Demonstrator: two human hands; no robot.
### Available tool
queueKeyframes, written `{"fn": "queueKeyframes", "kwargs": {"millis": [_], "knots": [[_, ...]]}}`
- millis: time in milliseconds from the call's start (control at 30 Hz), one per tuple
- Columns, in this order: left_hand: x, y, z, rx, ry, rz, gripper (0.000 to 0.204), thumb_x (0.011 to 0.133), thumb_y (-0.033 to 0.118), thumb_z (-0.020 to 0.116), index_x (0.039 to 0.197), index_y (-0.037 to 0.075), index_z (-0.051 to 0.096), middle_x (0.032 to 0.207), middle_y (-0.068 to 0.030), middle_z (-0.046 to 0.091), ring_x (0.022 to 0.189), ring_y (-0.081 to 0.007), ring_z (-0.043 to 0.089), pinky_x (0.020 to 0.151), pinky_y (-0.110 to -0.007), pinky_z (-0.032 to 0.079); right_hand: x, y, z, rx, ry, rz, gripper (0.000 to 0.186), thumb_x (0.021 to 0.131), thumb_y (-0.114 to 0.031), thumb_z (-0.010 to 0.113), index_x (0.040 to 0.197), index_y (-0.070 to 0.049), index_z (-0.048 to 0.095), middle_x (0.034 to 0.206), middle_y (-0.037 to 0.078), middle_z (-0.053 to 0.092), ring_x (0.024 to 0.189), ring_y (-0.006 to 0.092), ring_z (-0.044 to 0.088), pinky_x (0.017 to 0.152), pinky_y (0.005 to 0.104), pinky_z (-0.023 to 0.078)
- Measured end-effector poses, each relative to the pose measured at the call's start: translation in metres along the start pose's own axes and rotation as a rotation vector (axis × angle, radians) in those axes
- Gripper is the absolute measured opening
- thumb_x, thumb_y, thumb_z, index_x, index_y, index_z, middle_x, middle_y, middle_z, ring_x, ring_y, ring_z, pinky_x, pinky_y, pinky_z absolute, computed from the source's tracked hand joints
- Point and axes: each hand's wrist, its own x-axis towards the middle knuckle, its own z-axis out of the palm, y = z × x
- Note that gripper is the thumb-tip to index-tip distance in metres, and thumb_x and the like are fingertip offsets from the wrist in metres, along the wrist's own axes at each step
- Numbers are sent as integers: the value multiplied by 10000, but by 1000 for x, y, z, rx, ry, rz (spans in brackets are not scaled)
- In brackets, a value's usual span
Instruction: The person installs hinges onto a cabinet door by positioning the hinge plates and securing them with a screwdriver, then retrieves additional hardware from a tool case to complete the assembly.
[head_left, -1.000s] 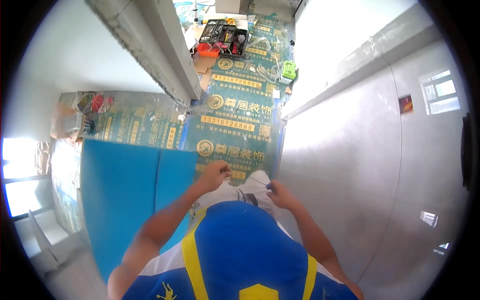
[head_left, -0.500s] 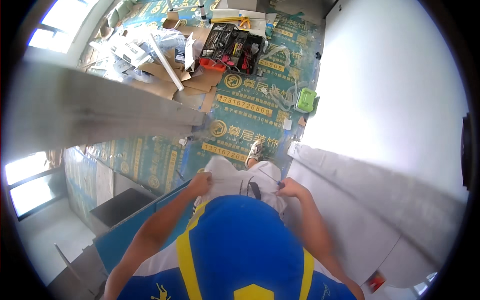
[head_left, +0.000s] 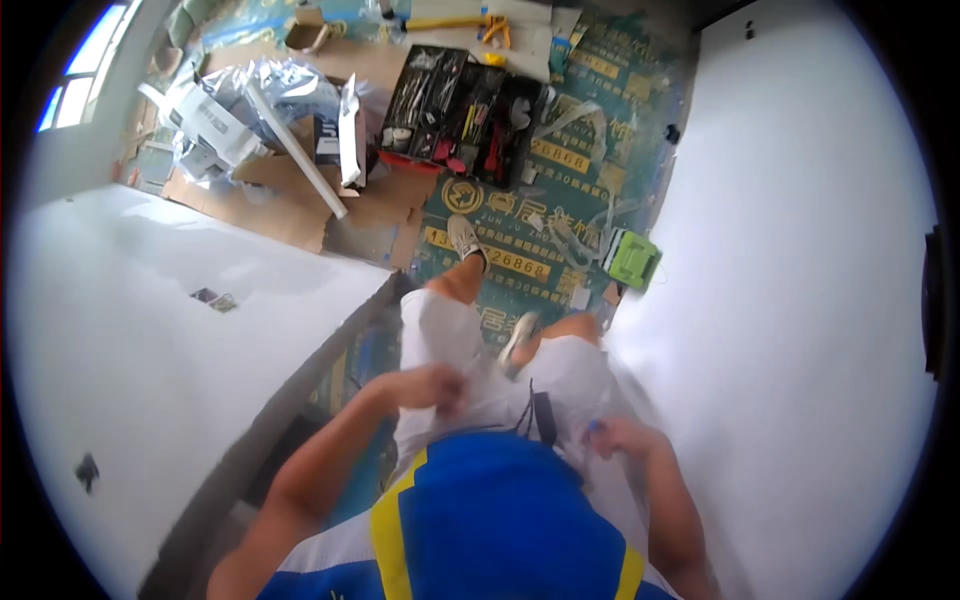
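Observation:
My right hand [head_left: 625, 438] is beside the right leg of my white shorts [head_left: 570, 385], its fingers closed. A blue screwdriver handle [head_left: 595, 427] pokes out of that grip; its thin shaft showed half a second ago but cannot be made out now. My left hand [head_left: 432, 388] hangs over the left thigh, and motion smears its fingers, so whether it holds anything is unclear. Ahead on the floor lies an open black toolbox [head_left: 468, 110] full of hand tools, well beyond both hands.
A white wall [head_left: 780, 250] runs along my right, and a wall with a rough edge [head_left: 290, 440] stands on my left. A green box [head_left: 633, 259] sits by the right wall. Cardboard, plastic wrap and a white strip [head_left: 295, 150] litter the floor ahead, left of the toolbox.
I have stepped forward through the gap between the walls; the toolbox and green box look nearer. Both hands have shifted in front of my shorts, and the left has moved inward.

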Motion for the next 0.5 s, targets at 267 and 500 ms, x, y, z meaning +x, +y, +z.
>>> {"fn": "queueKeyframes", "kwargs": {"millis": [267,500], "knots": [[197,66,-166,332,466,154,140,906,131,642,878,-4,614,709,-94,625,669,-168,582,652,-315,468,261,-215,-178,111,545,-538,330,976,-302,503,863,-18,626,736,54,612,694,132,577,654,293,453],[306,46,-312,440,639,112,120,847,103,658,872,-5,613,770,-154,648,741,-335,621,695,-386,487,545,-341,-315,-270,587,-539,452,905,-415,536,852,-3,714,837,200,702,844,321,684,759,369,498]]}}
